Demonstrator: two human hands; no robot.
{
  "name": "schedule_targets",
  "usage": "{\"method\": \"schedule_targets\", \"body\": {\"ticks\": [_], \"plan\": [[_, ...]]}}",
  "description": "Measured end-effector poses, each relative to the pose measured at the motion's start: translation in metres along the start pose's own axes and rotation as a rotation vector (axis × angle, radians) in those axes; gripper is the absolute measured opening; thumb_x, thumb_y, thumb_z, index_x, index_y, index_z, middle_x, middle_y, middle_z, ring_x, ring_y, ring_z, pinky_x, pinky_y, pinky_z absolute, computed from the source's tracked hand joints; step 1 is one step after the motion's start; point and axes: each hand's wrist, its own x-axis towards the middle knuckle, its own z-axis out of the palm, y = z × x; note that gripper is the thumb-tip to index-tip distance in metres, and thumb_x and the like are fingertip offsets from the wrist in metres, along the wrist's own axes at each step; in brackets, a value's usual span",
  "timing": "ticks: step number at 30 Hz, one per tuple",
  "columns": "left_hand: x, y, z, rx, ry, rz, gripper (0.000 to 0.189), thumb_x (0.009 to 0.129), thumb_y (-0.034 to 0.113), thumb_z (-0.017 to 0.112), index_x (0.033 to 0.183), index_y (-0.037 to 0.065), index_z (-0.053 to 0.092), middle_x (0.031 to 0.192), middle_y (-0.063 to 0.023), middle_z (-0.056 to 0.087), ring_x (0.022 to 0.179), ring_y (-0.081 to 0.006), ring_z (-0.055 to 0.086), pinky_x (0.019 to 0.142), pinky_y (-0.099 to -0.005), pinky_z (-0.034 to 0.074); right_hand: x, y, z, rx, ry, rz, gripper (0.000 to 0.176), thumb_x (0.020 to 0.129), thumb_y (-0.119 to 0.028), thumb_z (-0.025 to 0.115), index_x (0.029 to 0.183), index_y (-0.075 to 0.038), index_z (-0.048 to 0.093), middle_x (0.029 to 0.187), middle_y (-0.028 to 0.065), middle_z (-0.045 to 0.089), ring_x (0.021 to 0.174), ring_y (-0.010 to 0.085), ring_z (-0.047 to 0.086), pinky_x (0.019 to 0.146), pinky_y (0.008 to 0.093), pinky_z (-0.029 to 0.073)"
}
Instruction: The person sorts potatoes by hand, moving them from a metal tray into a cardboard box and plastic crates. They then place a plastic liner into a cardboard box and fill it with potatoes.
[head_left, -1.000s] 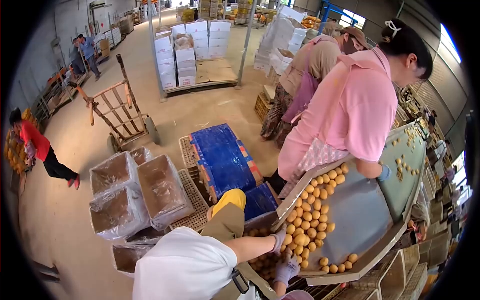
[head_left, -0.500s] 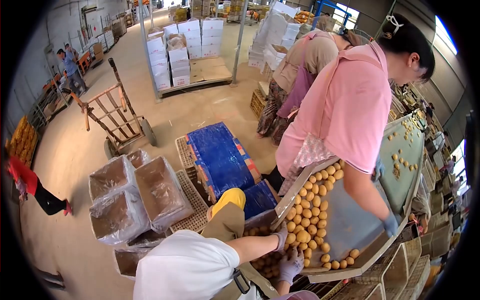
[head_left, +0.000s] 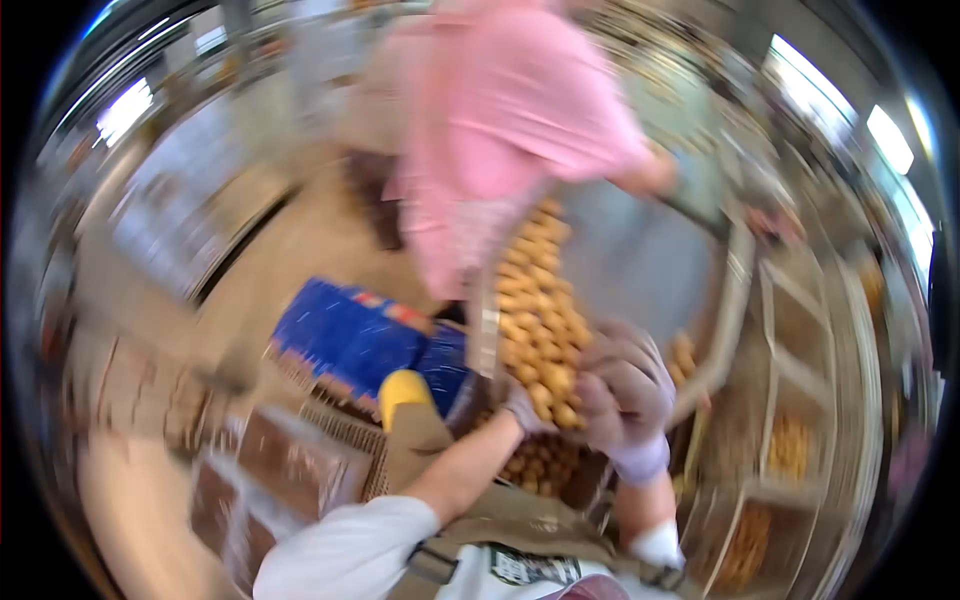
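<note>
Several round yellow-brown fruits (head_left: 535, 310) lie along the left side of a grey sorting table (head_left: 640, 270). My left hand (head_left: 522, 408), gloved, is at the lower left edge of the pile, its fingers blurred among the fruits. Raised over the right side of the pile is my right hand (head_left: 630, 385), also gloved, with its fingers bent; whether it holds anything is hidden by blur. Below both hands, more fruits (head_left: 540, 465) fill a darker container.
A co-worker in pink (head_left: 520, 110) leans over the table's far side. Blue-covered boxes (head_left: 350, 325) and plastic-lined boxes (head_left: 290, 460) stand at the left. Crates with fruits (head_left: 790, 445) line the right.
The view has swung to the right and blurred. My right hand has risen from the table's lower edge and appears larger. My left hand remains by the pile's edge.
</note>
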Motion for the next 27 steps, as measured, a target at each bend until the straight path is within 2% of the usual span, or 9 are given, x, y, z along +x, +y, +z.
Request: {"method": "schedule_targets", "body": {"ticks": [2, 8, 15, 27], "plan": [[0.003, 0.0, -0.013, 0.054, 0.078, 0.012, 0.117, 0.073, 0.098, 0.013, 0.161, 0.022, 0.016, 0.167, -0.0041, 0.019, 0.153, -0.0329, 0.014, 0.119, -0.0615, 0.017, 0.036, -0.035, -0.034, 0.104, 0.051, -0.173, 0.014, 0.075, -0.009, 0.07, 0.07, -0.004, 0.058, 0.076, 0.0109, 0.065, 0.072, 0.0316, 0.064, 0.081, 0.0512, 0.057], [0.023, -0.007, -0.011, 0.212, 0.255, -0.028, 0.114, 0.074, 0.097, 0.016, 0.161, 0.023, 0.019, 0.166, -0.0043, 0.02, 0.153, -0.0336, 0.015, 0.118, -0.0628, 0.017, -0.009, -0.074, -0.09, 0.129, 0.16, -0.294, 0.014, 0.075, -0.012, 0.07, 0.07, -0.006, 0.058, 0.077, 0.0097, 0.063, 0.074, 0.0311, 0.063, 0.079, 0.0506, 0.055], [0.022, -0.009, -0.006, 0.295, 0.339, -0.028, 0.111, 0.075, 0.096, 0.02, 0.16, 0.024, 0.021, 0.166, -0.0044, 0.021, 0.152, -0.0344, 0.017, 0.118, -0.0643, 0.017, -0.042, -0.097, -0.087, 0.125, 0.204, -0.332, 0.015, 0.076, -0.014, 0.07, 0.07, -0.008, 0.057, 0.078, 0.0083, 0.061, 0.077, 0.0305, 0.062, 0.077, 0.0499, 0.054], [0.03, 0.003, 0.005, 0.321, 0.289, -0.027, 0.107, 0.077, 0.093, 0.026, 0.159, 0.025, 0.025, 0.165, -0.0048, 0.023, 0.151, -0.0358, 0.019, 0.116, -0.0669, 0.017, -0.034, -0.082, -0.077, 0.132, 0.195, -0.4, 0.017, 0.077, -0.019, 0.069, 0.07, -0.011, 0.056, 0.08, 0.0058, 0.057, 0.083, 0.0294, 0.061, 0.072, 0.0487, 0.051]]}}
